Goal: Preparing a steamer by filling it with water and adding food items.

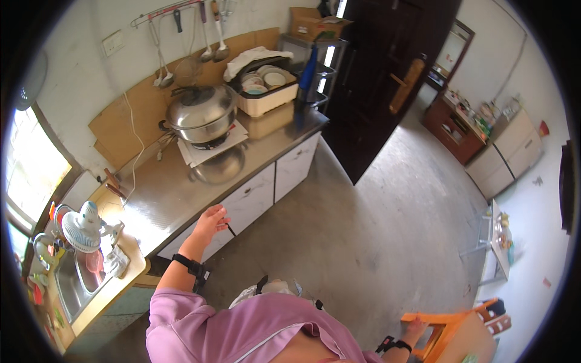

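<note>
My left hand is raised in front of the cabinet fronts at the edge of the steel counter; its fingers are loosely spread and nothing shows in them. At the lower right my right hand is at an orange wooden chair; it overlaps the frame, but whether the fingers close on it is too blurred to tell. A lidded steel pot stands on a burner on the counter. Beside the pot, a cream plastic crate holds several bowls, with a white cloth over its back edge.
A sink, a small fan and a grey cloth are at the left. Ladles hang on the wall. A dark door stands open beyond the counter. Cabinets and a small table line the right wall.
</note>
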A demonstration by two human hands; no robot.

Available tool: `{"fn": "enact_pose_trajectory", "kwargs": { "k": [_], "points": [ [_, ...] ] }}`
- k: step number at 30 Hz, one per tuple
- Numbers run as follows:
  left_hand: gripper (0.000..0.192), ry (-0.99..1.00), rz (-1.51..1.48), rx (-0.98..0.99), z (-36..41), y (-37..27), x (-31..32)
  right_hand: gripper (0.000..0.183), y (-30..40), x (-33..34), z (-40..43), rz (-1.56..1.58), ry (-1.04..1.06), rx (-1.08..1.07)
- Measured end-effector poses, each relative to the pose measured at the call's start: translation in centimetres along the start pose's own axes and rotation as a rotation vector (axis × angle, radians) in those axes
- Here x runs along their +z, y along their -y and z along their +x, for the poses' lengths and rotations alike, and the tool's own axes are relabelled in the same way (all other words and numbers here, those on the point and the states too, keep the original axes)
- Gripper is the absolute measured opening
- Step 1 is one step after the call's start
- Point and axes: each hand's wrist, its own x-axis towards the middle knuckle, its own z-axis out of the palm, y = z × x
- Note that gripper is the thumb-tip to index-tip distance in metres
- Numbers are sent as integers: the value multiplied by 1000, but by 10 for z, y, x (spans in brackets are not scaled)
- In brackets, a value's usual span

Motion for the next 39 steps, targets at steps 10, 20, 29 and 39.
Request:
{"fn": "enact_pose_trajectory", "kwargs": {
  "k": [10,20,29,39],
  "points": [
    [55,-297,-98,164,97,-66,-72,44,-92,611,-83,-563,922,163],
    [48,-527,-439,278,213,-128,-133,43,-246,939,-241,-735,1677,273],
    [17,-614,-675,410,270,-162,-150,48,-325,1044,-318,-583,1742,700],
    [19,-809,-704,429,199,-125,-157,37,-319,995,-363,-608,1884,828]
  ]
}}
